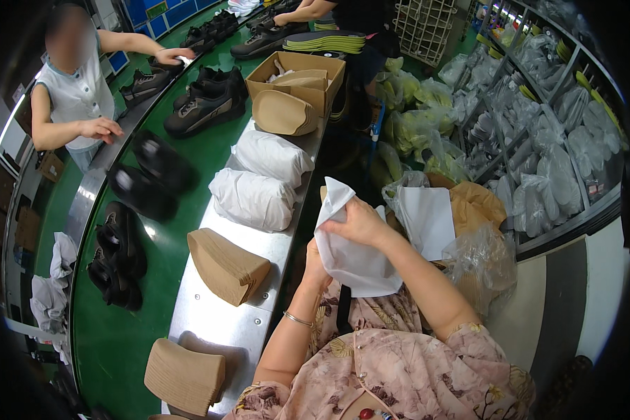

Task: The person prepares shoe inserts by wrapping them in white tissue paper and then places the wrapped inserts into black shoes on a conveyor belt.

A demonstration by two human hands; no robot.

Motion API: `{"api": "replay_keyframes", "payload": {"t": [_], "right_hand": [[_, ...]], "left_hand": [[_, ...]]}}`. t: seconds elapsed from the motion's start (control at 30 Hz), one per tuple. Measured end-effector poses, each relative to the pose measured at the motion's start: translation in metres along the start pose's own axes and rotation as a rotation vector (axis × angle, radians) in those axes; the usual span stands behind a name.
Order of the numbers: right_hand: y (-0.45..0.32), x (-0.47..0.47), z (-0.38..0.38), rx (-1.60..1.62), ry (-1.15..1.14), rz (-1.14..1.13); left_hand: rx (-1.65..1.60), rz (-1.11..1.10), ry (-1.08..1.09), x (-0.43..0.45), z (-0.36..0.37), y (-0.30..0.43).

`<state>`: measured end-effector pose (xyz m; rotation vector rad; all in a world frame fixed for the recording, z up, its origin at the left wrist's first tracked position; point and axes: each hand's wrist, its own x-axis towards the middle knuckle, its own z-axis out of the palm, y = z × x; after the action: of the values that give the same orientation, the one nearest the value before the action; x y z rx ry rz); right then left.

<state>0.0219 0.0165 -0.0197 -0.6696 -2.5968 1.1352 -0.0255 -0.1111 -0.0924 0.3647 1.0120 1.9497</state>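
Observation:
White tissue paper point(359, 257) is held in both my hands, above my lap. My right hand point(365, 218) grips its upper part, with the fingers folded over it. My left hand point(317, 262) closes on its left edge from below, partly hidden by the sheet. A bit of brown cardboard shows at the paper's top left corner. On the metal ledge to the left lie two white paper-wrapped bundles point(252, 199), a nested stack of brown molded cardboard inserts point(228, 265) and another such stack point(185, 375) nearer to me.
Black shoes point(118, 241) stand on the green conveyor belt point(157, 294). A cardboard box point(294, 84) holding inserts sits at the ledge's far end. A co-worker point(76, 100) reaches over the belt's far side; another stands beyond the box. White sheets point(428, 218) and a rack of bagged insoles point(546, 131) are on the right.

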Motion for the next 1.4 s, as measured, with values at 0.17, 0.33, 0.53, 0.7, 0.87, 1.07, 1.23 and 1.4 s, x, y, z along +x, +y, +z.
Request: {"api": "replay_keyframes", "payload": {"t": [0.17, 0.33, 0.53, 0.7, 0.87, 1.07, 1.23, 1.4], "right_hand": [[-0.003, 0.007, -0.023, 0.16, -0.293, -0.008], [-0.007, 0.015, -0.03, 0.229, -0.235, 0.011], [-0.029, 0.049, -0.062, 0.484, -0.368, -0.07], [-0.07, 0.081, -0.09, 0.267, -0.053, -0.19], [-0.132, 0.115, -0.094, -0.399, 0.854, -0.457], [-0.213, 0.128, -0.044, -0.121, 0.723, -0.543], [-0.231, 0.131, -0.018, -0.017, 0.601, -0.452], [-0.24, 0.138, -0.028, 0.004, 0.771, -0.687]], "left_hand": [[0.072, 0.091, -0.064, -0.002, 0.006, 0.002], [0.044, 0.086, -0.14, 0.01, 0.012, 0.014], [0.015, 0.128, -0.263, 0.029, 0.026, 0.063], [0.191, 0.452, 0.029, 0.047, 0.054, 0.107], [0.6, 0.987, 0.383, -0.015, 0.091, 0.154], [0.847, 1.134, 0.48, 0.011, 0.073, 0.178], [0.696, 0.916, 0.321, 0.023, 0.039, 0.212], [1.191, 0.582, 0.381, 0.016, 0.014, 0.238]]}}
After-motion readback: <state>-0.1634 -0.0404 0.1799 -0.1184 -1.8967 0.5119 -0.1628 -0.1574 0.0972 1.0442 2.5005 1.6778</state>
